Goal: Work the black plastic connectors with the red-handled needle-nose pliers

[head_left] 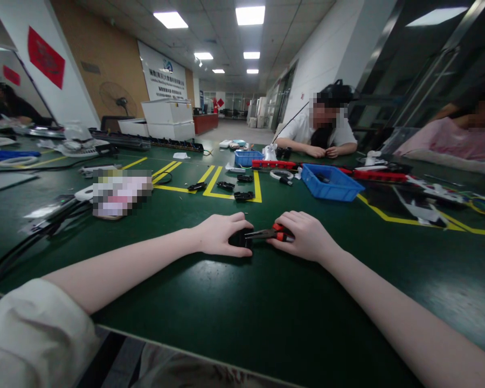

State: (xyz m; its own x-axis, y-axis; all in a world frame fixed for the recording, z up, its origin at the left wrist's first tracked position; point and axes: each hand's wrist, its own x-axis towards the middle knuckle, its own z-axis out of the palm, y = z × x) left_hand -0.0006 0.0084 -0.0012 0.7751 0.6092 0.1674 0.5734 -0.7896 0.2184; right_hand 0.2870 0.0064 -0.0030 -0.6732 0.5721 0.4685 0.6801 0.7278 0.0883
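My left hand [220, 235] grips a small black part [241, 238] between thumb and fingers, low over the green table [242, 312]. What kind of part it is I cannot make out. From the right, my right hand [305, 235] is closed round the red-and-black handles of long-nose pliers [264, 234]. The tips of the pliers reach the black part; whether the jaws grip it is too small to tell. Beyond my hands, several small black pieces, one a black piece [243, 195] nearest to me, lie around a yellow-taped rectangle.
A blue bin [330, 182] stands right of the black pieces, with a smaller blue bin [248, 157] farther back. A phone-like object [121, 195], blurred, and black cables [36, 237] lie on the left. Red strips [277, 164] run behind. A person [321, 126] sits across the table.
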